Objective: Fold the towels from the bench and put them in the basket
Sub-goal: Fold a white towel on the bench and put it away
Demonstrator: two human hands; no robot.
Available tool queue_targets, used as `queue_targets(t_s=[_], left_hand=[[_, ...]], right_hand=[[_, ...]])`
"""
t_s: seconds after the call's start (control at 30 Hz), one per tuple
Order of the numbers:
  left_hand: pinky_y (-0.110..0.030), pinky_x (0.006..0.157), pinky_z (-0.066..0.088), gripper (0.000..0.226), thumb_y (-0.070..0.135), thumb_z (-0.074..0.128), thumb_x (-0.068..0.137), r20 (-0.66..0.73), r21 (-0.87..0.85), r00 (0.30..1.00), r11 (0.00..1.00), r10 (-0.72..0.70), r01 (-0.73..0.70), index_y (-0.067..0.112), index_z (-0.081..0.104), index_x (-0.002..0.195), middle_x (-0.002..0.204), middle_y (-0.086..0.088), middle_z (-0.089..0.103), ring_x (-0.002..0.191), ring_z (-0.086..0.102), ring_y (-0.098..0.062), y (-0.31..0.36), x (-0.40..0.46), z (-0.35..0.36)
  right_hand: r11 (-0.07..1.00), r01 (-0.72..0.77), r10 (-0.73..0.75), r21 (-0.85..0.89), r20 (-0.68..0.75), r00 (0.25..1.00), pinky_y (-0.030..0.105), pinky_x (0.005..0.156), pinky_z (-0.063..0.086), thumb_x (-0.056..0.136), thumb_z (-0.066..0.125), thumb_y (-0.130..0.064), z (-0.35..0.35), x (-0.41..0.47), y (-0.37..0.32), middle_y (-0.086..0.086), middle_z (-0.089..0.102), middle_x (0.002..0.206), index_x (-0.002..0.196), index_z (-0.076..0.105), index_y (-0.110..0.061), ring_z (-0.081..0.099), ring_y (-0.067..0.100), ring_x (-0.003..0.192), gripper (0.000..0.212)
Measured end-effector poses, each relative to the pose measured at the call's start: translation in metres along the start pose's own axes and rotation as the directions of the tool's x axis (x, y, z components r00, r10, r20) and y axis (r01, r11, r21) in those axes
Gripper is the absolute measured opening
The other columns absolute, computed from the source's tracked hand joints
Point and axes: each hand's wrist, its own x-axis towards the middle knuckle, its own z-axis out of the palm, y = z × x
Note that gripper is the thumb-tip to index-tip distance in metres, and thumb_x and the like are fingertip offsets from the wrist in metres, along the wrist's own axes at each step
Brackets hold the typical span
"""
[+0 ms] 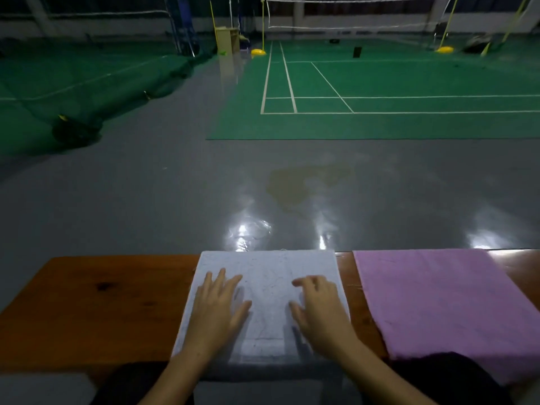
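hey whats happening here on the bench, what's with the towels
A person is working at a wooden bench beside a green badminton court. Both hands rest on a pale grey towel lying on the bench: the left hand lies flat with straight fingers, the right hand has its fingers slightly bent on the cloth. A pink towel lies spread out to the right, untouched. No basket is in view.

Glossy grey floor (146, 200), green badminton court (409, 83), nets (350, 13) beyond.
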Motion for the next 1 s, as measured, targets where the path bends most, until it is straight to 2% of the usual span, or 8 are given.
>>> queue_targets(t_s=[0.07,0.17,0.33,0.47,0.57,0.7,0.8,1.0], left_hand=[[-0.048,0.127,-0.009,0.106,0.096,-0.011,0.074,0.043,0.123,0.998,0.991,-0.049,0.044,0.043,0.004,0.165,0.173,0.002,-0.017,0.160,-0.019,-0.027,-0.003,-0.004,0.008],[-0.051,0.129,-0.010,0.101,0.092,-0.014,0.078,0.012,0.205,0.998,0.977,-0.065,0.061,0.040,-0.008,0.166,0.172,-0.003,-0.025,0.157,-0.026,-0.029,-0.007,-0.007,0.007],[-0.053,0.129,-0.009,0.098,0.089,-0.016,0.081,-0.003,0.241,0.997,0.968,-0.072,0.070,0.040,-0.005,0.166,0.173,-0.004,-0.020,0.158,-0.023,-0.029,-0.006,-0.011,0.003],[-0.052,0.130,-0.004,0.101,0.089,-0.013,0.081,-0.005,0.218,0.996,0.972,-0.084,0.083,0.039,0.005,0.167,0.175,-0.003,-0.011,0.161,-0.015,-0.029,-0.001,-0.011,0.001],[-0.053,0.130,0.006,0.091,0.084,0.004,0.089,-0.052,0.249,0.993,0.961,-0.110,0.120,0.037,0.023,0.164,0.176,-0.005,0.010,0.162,0.005,-0.031,0.003,-0.010,0.004],[-0.056,0.115,0.038,0.070,0.072,0.033,0.096,-0.194,0.337,0.971,0.921,-0.138,0.198,0.028,0.056,0.146,0.151,-0.006,0.058,0.139,0.052,-0.030,0.018,-0.014,0.006],[-0.045,0.101,0.054,0.050,0.058,0.057,0.096,-0.242,0.225,0.969,0.974,0.054,0.002,0.026,0.067,0.133,0.131,0.000,0.071,0.118,0.066,-0.022,0.045,-0.001,0.008],[-0.025,0.089,0.058,0.028,0.047,0.058,0.102,-0.107,-0.155,0.940,0.928,0.323,-0.337,0.034,0.065,0.126,0.123,0.013,0.069,0.102,0.063,-0.005,0.121,0.015,0.022]], right_hand=[[0.985,-0.052,0.075,-0.164,0.137,0.988,0.048,0.130,0.006,0.103,0.037,-0.068,0.018,-0.016,0.001,0.008,0.000,0.175,0.164,0.018,-0.035,0.000,0.032,0.161,0.072],[0.931,-0.082,0.129,-0.355,0.111,0.985,0.053,0.125,-0.018,0.096,0.012,-0.082,0.023,-0.027,0.018,0.012,-0.028,0.170,0.167,-0.007,-0.033,-0.029,0.036,0.156,0.088],[0.918,-0.151,0.177,-0.366,0.037,0.984,0.050,0.128,-0.007,0.082,-0.013,-0.085,0.002,-0.029,0.042,0.012,-0.016,0.174,0.168,-0.005,-0.023,-0.013,0.038,0.160,0.106],[0.896,-0.255,0.232,-0.362,-0.106,0.967,0.042,0.125,0.025,0.096,0.020,-0.076,-0.007,-0.037,0.049,0.009,0.024,0.168,0.161,0.024,-0.019,0.025,0.031,0.152,0.086],[0.878,-0.329,0.262,-0.347,-0.227,0.938,0.033,0.097,0.048,0.097,0.044,-0.071,-0.016,-0.037,0.050,-0.001,0.054,0.130,0.125,0.054,-0.027,0.048,0.018,0.113,0.053],[0.922,-0.365,0.334,-0.130,-0.215,0.918,0.033,0.075,0.058,0.092,0.058,-0.070,-0.021,-0.028,0.061,-0.012,0.060,0.083,0.080,0.057,-0.030,0.058,0.009,0.078,0.042],[0.937,-0.348,0.343,-0.017,-0.138,0.929,0.029,0.068,0.060,0.095,0.070,-0.050,-0.026,-0.023,0.061,-0.009,0.063,0.075,0.077,0.060,-0.028,0.063,0.007,0.068,0.030],[0.917,-0.264,0.306,0.297,-0.104,0.946,0.017,0.069,0.055,0.096,0.075,-0.029,-0.033,-0.021,0.055,-0.007,0.069,0.087,0.093,0.066,-0.022,0.067,0.006,0.079,0.012]])
